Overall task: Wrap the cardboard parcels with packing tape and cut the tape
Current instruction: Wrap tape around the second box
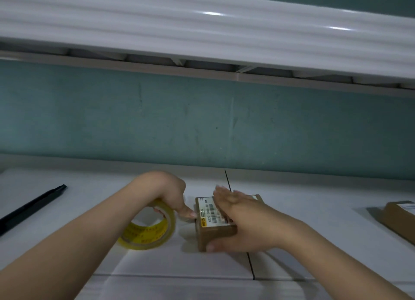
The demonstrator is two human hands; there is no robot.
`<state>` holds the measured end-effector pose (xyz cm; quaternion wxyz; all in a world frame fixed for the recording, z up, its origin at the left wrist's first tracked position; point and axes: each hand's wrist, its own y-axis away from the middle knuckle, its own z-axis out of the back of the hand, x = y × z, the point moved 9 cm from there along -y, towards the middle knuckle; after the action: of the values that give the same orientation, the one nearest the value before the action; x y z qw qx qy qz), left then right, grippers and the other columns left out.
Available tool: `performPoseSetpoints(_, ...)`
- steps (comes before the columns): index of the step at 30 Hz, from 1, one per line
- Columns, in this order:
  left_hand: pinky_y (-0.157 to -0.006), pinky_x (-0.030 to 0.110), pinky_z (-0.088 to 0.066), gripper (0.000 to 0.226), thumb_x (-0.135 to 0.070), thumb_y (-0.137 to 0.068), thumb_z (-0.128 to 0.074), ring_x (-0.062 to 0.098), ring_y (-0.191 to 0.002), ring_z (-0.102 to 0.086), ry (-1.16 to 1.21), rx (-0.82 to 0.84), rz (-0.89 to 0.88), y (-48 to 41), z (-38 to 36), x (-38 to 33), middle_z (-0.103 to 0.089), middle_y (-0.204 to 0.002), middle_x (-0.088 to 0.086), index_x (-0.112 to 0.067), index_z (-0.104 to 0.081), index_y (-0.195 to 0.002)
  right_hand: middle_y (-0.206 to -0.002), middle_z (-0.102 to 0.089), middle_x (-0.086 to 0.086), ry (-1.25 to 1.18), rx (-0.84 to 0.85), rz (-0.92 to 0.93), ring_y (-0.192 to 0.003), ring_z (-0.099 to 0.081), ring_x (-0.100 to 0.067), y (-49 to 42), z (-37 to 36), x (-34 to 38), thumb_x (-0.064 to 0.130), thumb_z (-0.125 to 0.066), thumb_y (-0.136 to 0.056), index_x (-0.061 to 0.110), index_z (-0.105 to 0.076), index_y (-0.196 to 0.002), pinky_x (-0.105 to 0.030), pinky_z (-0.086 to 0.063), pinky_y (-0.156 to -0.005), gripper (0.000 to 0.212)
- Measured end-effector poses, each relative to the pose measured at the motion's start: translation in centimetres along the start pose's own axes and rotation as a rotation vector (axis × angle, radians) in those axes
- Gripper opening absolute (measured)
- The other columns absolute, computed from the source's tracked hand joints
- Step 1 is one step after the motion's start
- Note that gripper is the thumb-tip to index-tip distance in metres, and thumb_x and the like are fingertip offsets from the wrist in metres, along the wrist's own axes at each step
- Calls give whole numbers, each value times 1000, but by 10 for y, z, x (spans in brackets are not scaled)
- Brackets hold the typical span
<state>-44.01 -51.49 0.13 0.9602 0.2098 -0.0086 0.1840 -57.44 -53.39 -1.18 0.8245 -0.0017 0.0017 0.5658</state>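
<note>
A: Big picture first: a long white ribbed shelf (202,30) runs across the top, with a teal wall (202,120) beneath it.

B: And below that the white surface (89,187), with a thin dark seam running toward us through the middle.

A: Out on the left lies a long black bar (31,206), angled and well apart from the action. On the far right, cut off by the frame edge, sits a second cardboard parcel (399,221) with a pale label on top.

B: Now the hands. The right hand (238,216) lies flat over the small cardboard parcel (215,232) in the centre, fingers straight across the top and a little blurred, thumb laid against the near side. Nothing curled, it's pressing down.

A: The left hand (166,192) is clenched around the tape roll (152,232), clear tape on a yellow printed core. The roll stands on edge, just left of the parcel.

B: One digit of that left hand reaches past the roll, and its tip touches the parcel's left edge.

A: Any tape already pulled across the box?

B: I cannot tell; clear tape doesn't show at this sharpness.

A: The parcel itself rests on the surface right beside the seam, flat side up.

B: Smallest detail: a white label (208,212) with barcodes on the parcel's top, partly covered by the right hand.
</note>
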Motion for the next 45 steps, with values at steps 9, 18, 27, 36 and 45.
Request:
performPoseSetpoints(9,-55,25,-43,63,-69,-73,-61,17,-40,-50,86,-76,-19,9,0,1,-52,-39,-2,-11,-51,-51,-157,-16,-1,-16,-48,36,-144,-12,-14,-27,2,9,68,-71,-58,24,-5,-150,-27,-7,-115,122)
performPoseSetpoints(18,-41,19,-33,60,-67,-69,-64,10,-33,-35,1293,-15,-545,35,2,20,-42,-38,-1,-8,-73,-75,-127,-47,38,-749,-476,45,-121,-42,15,-4,59,-34,54,-88,-34,65,-32,-127,-5,-34,-99,109)
performPoseSetpoints(27,-38,13,-29,51,-65,-49,-76,7,-34,-35,1081,-381,-495,64,30,30,-41,-38,-7,-18,-59,-44,-121,-61,16,-1035,-633,153,-115,-57,-7,11,63,-33,26,-93,-35,45,-50,-126,-15,-44,-90,102)
performPoseSetpoints(36,-46,20,-29,56,-56,-67,-75,11,-36,-37,862,-507,-327,51,56,-3,-43,-38,-6,-15,-49,-38,-110,-65,-11,-1582,-594,119,-94,-66,-22,13,37,-34,-12,-71,-49,23,-45,-130,-28,-55,-74,92)
performPoseSetpoints(45,-34,6,-31,48,-39,-81,-69,-5,-28,-44,945,-372,-387,50,60,-24,-50,-31,-13,-31,-63,-34,-158,-17,0,-71,-192,85,-142,-10,-3,16,92,0,66,-62,-72,14,-19,-149,-13,-7,-112,102)
